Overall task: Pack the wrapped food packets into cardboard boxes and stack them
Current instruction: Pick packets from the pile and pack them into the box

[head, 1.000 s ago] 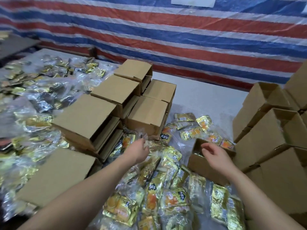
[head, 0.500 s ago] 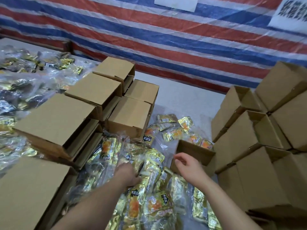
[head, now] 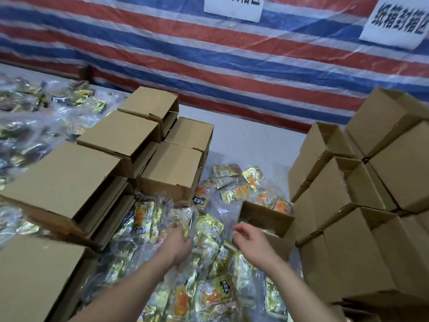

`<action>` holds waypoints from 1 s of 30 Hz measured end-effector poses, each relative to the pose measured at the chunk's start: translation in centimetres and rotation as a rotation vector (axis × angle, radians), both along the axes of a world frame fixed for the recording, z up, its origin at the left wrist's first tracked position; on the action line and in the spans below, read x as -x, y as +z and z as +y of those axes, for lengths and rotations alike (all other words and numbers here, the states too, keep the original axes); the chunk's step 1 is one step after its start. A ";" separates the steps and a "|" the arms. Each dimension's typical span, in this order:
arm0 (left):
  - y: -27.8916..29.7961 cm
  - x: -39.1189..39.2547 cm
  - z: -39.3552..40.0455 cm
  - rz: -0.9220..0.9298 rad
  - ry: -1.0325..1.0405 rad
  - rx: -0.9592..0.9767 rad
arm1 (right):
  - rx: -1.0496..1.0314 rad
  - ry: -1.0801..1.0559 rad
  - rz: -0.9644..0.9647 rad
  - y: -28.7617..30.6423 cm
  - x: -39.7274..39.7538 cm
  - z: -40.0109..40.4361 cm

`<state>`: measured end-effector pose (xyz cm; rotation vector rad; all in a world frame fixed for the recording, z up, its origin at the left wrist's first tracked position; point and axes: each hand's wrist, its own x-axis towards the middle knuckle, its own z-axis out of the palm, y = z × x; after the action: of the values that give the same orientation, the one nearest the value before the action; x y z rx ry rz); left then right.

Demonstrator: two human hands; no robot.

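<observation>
My left hand digs into the gold packets heaped just left of the open box, fingers hidden, grip unclear; right hand hovers loose, empty, at its near wall. Slippery wrappers could spill mid-transfer

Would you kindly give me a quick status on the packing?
Left hand gripping packets in the pile. Right hand empty, beside the open box. Nothing blocking the box.

gold packets, brown boxes, red-blue-striped tarp
</observation>
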<state>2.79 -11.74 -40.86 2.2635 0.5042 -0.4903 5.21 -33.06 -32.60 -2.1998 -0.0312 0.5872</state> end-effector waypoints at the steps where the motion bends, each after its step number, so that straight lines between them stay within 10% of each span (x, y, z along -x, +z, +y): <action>1: 1.4 -0.2 -0.5 -0.076 -0.019 0.054 | -0.067 -0.041 0.049 0.4 0.0 0.5; 8: 12.8 -4.1 -7.8 -0.464 -0.171 0.328 | -0.827 -0.335 0.296 4.2 -3.4 2.2; 17: 16.1 -7.4 -12.8 -0.426 -0.498 0.193 | -0.947 -0.441 0.249 4.0 -6.7 -3.9; 23: 13.8 -10.0 -11.5 -0.365 -0.356 0.346 | -0.479 -0.693 -0.314 4.4 -8.2 -6.9; 30: 5.7 -11.0 -11.1 -0.031 -0.247 0.210 | -0.183 -0.410 -0.370 3.8 -9.6 -9.5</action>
<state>13.82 -22.86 -35.21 2.1351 0.1480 -0.6016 14.79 -42.58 -28.76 -2.0277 0.1628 -0.0514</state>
